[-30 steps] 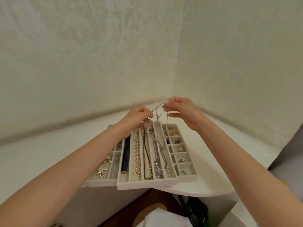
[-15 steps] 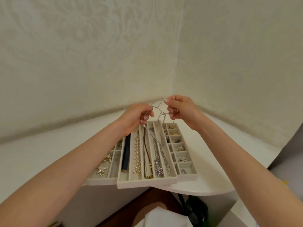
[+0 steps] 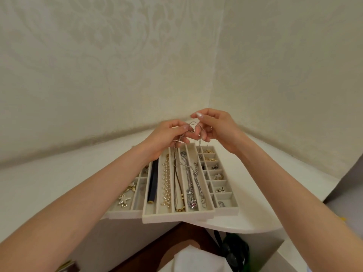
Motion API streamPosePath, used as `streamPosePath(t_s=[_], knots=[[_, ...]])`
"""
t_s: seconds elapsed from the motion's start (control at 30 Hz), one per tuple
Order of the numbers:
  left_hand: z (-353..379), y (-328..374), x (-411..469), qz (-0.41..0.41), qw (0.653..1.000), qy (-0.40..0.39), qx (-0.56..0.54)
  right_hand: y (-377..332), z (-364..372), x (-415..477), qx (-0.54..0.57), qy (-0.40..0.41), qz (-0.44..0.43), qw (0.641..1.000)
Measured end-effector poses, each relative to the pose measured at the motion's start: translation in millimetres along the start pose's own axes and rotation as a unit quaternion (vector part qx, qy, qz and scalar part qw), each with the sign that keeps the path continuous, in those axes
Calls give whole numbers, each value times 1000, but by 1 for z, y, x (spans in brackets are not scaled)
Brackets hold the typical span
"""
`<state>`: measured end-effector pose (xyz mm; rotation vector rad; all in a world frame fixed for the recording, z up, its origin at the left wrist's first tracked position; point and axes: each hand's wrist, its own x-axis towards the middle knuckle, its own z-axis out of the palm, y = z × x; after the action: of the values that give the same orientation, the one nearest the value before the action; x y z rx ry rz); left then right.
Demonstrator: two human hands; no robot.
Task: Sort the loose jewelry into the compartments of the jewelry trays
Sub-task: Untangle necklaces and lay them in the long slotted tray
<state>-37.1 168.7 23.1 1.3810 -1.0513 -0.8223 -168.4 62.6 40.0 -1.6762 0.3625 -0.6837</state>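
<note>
Head view, from the left: the left tray (image 3: 125, 213) holds a starfish brooch (image 3: 124, 200) and some gold pieces, and it sits tucked partly under the middle tray (image 3: 176, 218). That tray's long slots carry a dark blue stick (image 3: 153, 181), a pearl strand (image 3: 166, 183) and several necklaces. Above the far end of those slots my left hand (image 3: 167, 137) pinches a thin silver chain (image 3: 199, 144), fingers curled round it. The chain loops up between the two hands and its tails hang towards the long slots; I cannot tell whether they touch what lies there. My right hand (image 3: 218, 130) pinches the same chain higher up, fingertips closed on it. Just beside, the right tray (image 3: 225, 210) has small cells with earrings and rings. I judge the chain to be tangled, so drawing the hands apart could pull a knot tighter. A hanging tail may also snag a necklace already laid down and drag it out. The middle tray seems to jut past the shelf (image 3: 245, 222) edge, so a tug could tip it.
</note>
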Motion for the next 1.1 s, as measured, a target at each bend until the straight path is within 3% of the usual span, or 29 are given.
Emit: streamPosePath(t_s=[0.1,0.33,0.57,0.73,0.87,1.1], knots=[[-3,-2,2,30,999,27,12,2,-1,-2,-6,21,13,1000],[-8,-9,0,77,995,4,56,5,-4,-1,-54,55,23,997],[-5,-3,-1,101,995,-18,-12,6,-1,0,-61,-51,31,996],[-7,-6,1,111,993,43,-20,5,-1,0,-66,-13,20,998],[-8,-6,0,108,992,48,-34,3,-3,-1,-116,37,-4,993],[-9,-3,-1,95,994,59,-18,1,-6,-2,-85,57,-28,994]])
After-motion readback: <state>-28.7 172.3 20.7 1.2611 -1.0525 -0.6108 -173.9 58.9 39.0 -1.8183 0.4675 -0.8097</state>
